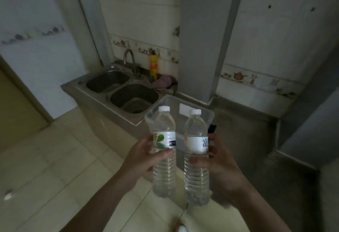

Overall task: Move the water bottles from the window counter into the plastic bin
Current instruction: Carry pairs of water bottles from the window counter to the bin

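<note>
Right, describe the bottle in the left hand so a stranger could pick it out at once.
Start at the steel double sink, then drop to the two upright clear bottles held in front of the plastic bin. The left hand grips the leaf-label bottle. Its white label shows a green leaf; the other bottle shows only dark characters.

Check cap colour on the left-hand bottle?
White cap, on the bottle in the left hand; head view.

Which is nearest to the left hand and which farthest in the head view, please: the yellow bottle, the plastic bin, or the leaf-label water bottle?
1. Leaf-label water bottle, held in the left hand.
2. Plastic bin, just beyond on the counter.
3. Yellow bottle, behind the sink by the wall.
</note>
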